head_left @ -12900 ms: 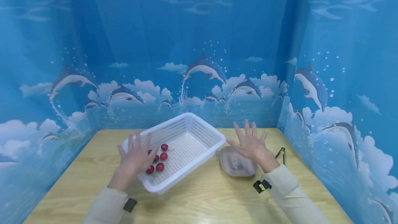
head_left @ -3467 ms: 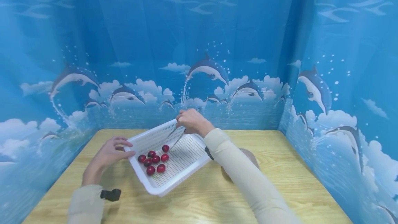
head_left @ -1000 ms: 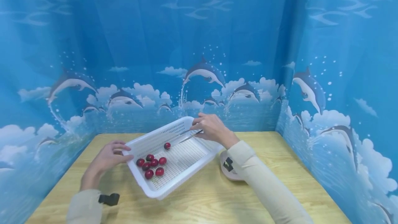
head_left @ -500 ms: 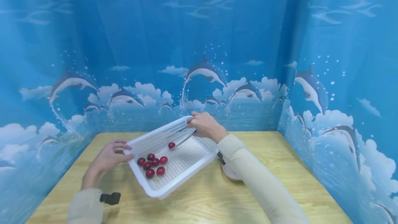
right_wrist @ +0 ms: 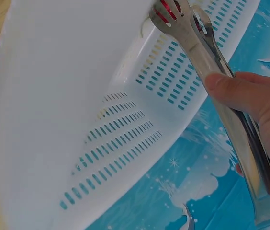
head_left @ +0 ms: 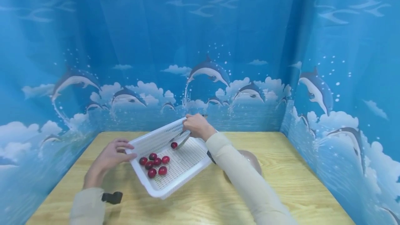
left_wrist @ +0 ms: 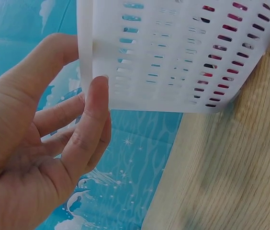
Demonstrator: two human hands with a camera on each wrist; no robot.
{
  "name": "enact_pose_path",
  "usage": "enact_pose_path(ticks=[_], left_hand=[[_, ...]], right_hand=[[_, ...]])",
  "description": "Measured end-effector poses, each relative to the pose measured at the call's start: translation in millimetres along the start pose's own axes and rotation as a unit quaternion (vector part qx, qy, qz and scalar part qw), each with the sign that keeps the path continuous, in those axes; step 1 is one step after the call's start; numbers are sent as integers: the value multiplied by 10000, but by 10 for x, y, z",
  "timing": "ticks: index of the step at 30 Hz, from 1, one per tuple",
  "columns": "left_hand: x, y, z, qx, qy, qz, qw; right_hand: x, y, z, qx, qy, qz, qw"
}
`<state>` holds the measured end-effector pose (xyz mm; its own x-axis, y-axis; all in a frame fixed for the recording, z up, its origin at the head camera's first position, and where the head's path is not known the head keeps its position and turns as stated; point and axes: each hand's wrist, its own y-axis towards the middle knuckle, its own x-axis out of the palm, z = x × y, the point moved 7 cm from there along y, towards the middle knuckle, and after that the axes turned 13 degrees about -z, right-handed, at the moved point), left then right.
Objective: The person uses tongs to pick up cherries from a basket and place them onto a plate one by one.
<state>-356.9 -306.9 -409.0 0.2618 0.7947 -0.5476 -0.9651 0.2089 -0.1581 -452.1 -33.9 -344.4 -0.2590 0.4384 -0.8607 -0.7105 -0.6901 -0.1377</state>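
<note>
In the head view a white perforated plastic basket (head_left: 184, 179) stands tilted above the wooden table, with several dark red cherries (head_left: 157, 161) gathered at its near left end. My left hand (head_left: 107, 159) holds the basket's left end by the rim, thumb on one side and fingers on the other. Metal tongs (right_wrist: 197, 48) are gripped in my right hand (head_left: 198, 126), which is over the basket's far side. A single cherry (head_left: 174, 145) lies between the tongs' slotted tips, apart from the others; red shows through the slots in the right wrist view.
A beige-pink dish (head_left: 252, 159) sits on the wooden table (head_left: 200, 211) to the right of the basket, partly hidden by my right sleeve (head_left: 247, 180). Blue curtains (head_left: 150, 44) printed with dolphins enclose the table at the back and sides.
Both hands were spread at first, with the tongs lying right of the dish. Since then the left hand has taken the rim, the right the tongs, and one cherry has moved away from the group.
</note>
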Motion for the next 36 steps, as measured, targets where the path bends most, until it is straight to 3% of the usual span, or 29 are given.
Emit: enact_pose_path(ticks=[8,15,24,36], left_hand=[[-19,6,8,22,7,-11,10000],[-10,8,4,38,25,-31,10000],[-22,2,33,234,-27,-41,9997],[-4,-9,39,252,12,1,9997]], right_hand=[[11,67,-35,145,-90,-152,9997],[-15,-11,18,204,218,-91,9995],[-60,-144,132,60,436,239,9987],[-24,-265,183,54,696,652,9954]])
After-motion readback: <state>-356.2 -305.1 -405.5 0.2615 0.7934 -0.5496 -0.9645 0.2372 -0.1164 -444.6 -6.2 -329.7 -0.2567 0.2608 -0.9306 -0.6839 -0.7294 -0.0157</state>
